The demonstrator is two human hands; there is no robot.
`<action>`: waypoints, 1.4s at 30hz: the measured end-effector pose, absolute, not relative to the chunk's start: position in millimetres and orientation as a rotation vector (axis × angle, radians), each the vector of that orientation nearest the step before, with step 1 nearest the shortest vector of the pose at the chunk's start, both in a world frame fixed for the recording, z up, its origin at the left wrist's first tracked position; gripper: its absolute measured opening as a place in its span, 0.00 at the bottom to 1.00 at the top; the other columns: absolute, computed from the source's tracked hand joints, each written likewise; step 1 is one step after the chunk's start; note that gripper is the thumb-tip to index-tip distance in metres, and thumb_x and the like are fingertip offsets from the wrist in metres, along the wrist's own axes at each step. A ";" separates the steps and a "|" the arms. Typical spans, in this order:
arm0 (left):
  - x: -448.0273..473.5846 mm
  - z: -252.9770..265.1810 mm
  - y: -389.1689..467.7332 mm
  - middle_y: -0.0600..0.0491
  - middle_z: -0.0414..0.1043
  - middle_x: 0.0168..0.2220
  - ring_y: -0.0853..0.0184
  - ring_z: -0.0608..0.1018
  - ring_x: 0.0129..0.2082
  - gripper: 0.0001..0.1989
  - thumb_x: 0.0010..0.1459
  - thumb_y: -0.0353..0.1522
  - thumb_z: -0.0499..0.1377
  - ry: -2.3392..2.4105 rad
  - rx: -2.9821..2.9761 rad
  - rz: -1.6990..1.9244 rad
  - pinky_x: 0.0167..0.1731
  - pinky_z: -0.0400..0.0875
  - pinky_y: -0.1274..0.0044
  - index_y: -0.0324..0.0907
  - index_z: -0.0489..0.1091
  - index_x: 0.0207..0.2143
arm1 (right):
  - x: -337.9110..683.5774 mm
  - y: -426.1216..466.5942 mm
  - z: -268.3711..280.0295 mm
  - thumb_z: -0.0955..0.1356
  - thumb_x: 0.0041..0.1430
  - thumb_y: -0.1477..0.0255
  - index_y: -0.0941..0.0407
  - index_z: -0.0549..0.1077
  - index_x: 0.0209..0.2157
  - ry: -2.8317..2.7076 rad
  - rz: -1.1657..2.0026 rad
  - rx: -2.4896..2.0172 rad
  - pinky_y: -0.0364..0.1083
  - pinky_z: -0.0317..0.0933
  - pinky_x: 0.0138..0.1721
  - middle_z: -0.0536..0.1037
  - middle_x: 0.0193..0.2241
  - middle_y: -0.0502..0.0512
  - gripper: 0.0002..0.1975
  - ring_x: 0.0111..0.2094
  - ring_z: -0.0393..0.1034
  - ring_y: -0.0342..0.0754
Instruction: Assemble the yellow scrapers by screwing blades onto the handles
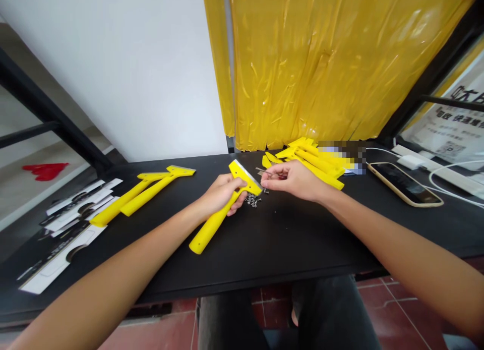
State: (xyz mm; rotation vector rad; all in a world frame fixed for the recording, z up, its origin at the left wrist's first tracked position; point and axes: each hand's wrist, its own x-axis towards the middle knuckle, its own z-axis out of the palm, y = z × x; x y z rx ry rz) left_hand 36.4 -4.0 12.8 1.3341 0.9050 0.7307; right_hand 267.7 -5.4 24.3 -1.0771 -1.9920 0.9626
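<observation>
My left hand (pixel 224 192) is wrapped round the neck of a yellow scraper (pixel 214 228), its thumb near the head and the handle slanting toward me. A metal blade edge shows along the scraper's head. Just right of that head, my right hand (pixel 289 178) pinches a thin metal piece, perhaps a hex key (pixel 264 170); its kind is hard to make out. Below and between the hands lies a small heap of screws (pixel 252 200) on the black table (pixel 287 244).
Two more yellow scrapers (pixel 147 191) lie at the left beside stacked white-and-black cardboard sleeves (pixel 49 261). Several yellow scraper parts (pixel 315 161) are piled behind my right hand. A phone (pixel 406 183), white cables and a power strip (pixel 434 171) occupy the right. Yellow plastic sheeting (pixel 302 62) hangs behind.
</observation>
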 end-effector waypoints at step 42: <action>56.3 14.4 -25.8 0.57 0.63 0.14 0.72 0.65 0.10 0.13 0.57 0.31 0.53 1.097 1.425 0.673 0.08 0.59 0.80 0.42 0.62 0.20 | 252.4 -6.7 8.0 0.79 0.45 0.62 0.57 0.74 0.35 -1.567 1.670 -1.252 0.42 0.36 0.17 0.63 0.18 0.41 0.20 0.17 0.42 0.35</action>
